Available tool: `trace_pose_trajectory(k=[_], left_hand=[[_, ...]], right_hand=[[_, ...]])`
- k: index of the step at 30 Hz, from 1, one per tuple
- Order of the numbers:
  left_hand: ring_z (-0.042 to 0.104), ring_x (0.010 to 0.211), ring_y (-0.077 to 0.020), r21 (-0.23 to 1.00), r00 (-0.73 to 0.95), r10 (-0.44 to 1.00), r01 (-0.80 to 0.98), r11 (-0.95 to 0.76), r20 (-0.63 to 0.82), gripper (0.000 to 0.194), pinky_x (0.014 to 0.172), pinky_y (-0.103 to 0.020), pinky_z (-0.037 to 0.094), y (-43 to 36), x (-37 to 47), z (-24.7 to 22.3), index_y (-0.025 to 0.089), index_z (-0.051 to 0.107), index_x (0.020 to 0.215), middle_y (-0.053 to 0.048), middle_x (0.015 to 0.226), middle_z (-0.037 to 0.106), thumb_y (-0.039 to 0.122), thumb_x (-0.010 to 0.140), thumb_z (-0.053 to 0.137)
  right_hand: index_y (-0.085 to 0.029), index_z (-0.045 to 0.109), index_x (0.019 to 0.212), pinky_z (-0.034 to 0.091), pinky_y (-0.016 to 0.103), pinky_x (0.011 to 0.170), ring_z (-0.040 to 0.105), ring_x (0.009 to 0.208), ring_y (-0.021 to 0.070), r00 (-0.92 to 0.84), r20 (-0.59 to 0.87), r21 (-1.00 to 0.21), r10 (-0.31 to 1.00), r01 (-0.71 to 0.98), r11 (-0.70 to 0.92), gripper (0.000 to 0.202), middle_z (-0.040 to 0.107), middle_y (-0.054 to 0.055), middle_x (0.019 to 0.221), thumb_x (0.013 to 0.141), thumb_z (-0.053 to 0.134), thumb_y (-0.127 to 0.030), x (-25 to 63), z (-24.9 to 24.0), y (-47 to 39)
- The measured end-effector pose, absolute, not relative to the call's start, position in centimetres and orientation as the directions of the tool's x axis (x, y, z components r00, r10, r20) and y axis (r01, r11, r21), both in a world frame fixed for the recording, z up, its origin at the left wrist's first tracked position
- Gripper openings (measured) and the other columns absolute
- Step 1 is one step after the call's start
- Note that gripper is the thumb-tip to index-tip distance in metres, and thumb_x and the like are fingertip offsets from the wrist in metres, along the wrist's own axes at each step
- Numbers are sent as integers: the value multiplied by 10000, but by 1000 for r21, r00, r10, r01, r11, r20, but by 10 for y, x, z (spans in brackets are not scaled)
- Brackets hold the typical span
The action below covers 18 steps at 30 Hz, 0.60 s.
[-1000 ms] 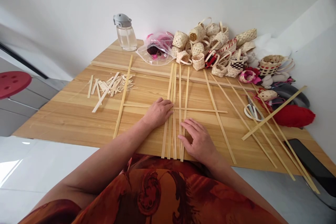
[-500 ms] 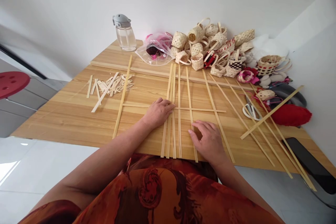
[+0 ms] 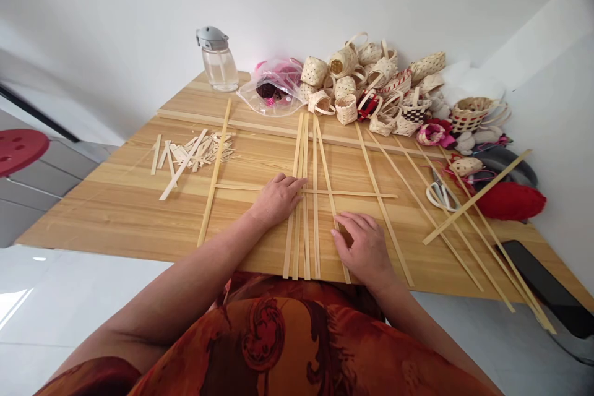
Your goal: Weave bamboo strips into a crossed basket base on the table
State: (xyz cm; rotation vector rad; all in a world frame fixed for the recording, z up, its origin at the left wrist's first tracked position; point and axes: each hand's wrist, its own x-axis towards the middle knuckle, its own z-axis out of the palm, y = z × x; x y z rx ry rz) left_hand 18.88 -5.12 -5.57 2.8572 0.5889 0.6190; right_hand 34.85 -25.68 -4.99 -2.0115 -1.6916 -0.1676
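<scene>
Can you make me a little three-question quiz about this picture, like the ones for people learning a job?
1. Pick one: what stands to the left of the clear plastic bag?
A) a phone
B) a drinking bottle
C) a red stool

2. True or false: the right hand is holding the scissors.

3. Fill in the blank: the left hand rests where flat wooden strips ______ each other.

Key:
1. B
2. False; its fingertips are at a slanting strip.
3. cross
</scene>
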Motion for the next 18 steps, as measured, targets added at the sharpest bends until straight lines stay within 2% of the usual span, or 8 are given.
trace_pose_trajectory(k=[6,12,15,18], left_hand=[[556,1017,-254,223,846,373,307,-925,380,303,956,-419,491,-49,189,-57,195,653,1228,-85,1181,674,270,958,538],[548,997,-253,217,845,366,301,-928,391,287,939,-419,500,-49,189,-58,191,679,1194,-86,1174,681,266,961,529],[540,1005,-258,219,845,367,302,-928,390,294,939,-418,502,-49,189,-58,177,678,1197,-88,1178,682,269,965,523],[548,1009,-255,226,842,368,299,-927,394,290,943,-424,501,-49,189,-58,189,678,1197,-89,1171,683,261,962,523]], right_hand=[[-211,702,1080,478,421,900,625,961,264,292,377,-244,879,947,-210,219,719,82,1027,920,554,-229,360,-45,-270],[-226,710,1060,513,384,809,659,902,250,404,328,-202,854,913,-355,228,720,66,975,939,526,-284,369,-44,-302],[-224,712,1078,524,387,796,666,898,251,401,298,-202,866,913,-354,253,722,71,974,951,512,-313,369,-42,-325],[-232,687,1195,535,390,792,674,901,259,348,283,-189,894,934,-303,324,719,85,967,954,526,-376,364,-42,-359]])
